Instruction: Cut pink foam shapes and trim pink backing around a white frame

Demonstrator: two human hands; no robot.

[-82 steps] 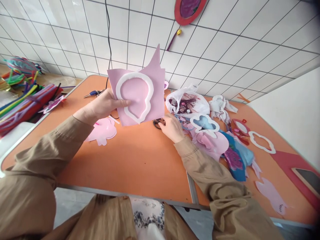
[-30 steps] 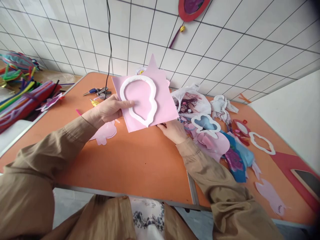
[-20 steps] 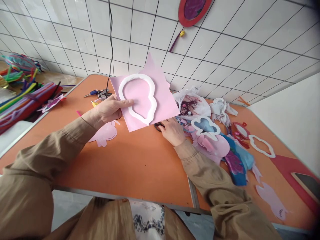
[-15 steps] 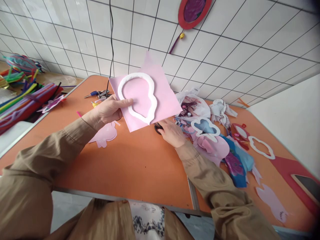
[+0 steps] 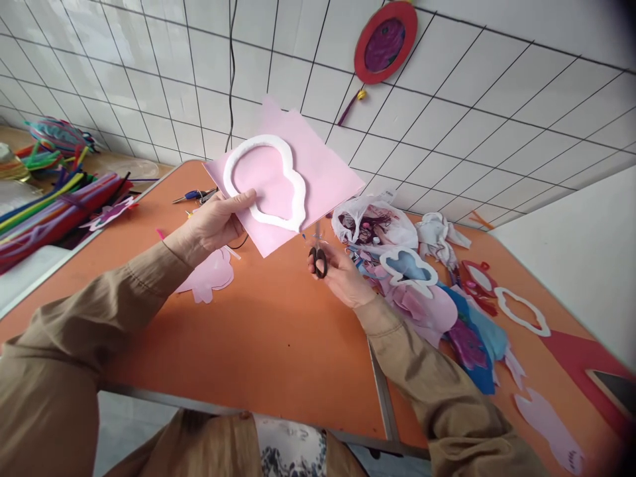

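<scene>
My left hand (image 5: 218, 222) pinches a pink sheet (image 5: 322, 159) together with a white gourd-shaped frame (image 5: 293, 165) lying on it, thumb on top of the frame's left edge. The sheet is held up above the table, tilted toward me. Black-handled scissors (image 5: 318, 262) are in my right hand (image 5: 342, 273), just below the sheet's lower edge, blades pointing up and apart from the sheet. Cut pink pieces (image 5: 211, 275) rest on the table under my left wrist.
Orange table (image 5: 238, 351) against a tiled wall. To the right lie a plastic bag (image 5: 397, 225), a white cloud-shaped frame (image 5: 392, 265), fabric scraps and another white frame (image 5: 521, 311). Pipe cleaners (image 5: 64, 205) are at the left. A red round ornament (image 5: 361, 46) hangs above.
The pink sheet and frame have shifted slightly left and turned a little. My right hand has come lower, out from behind the sheet's edge, and the scissors now show fully.
</scene>
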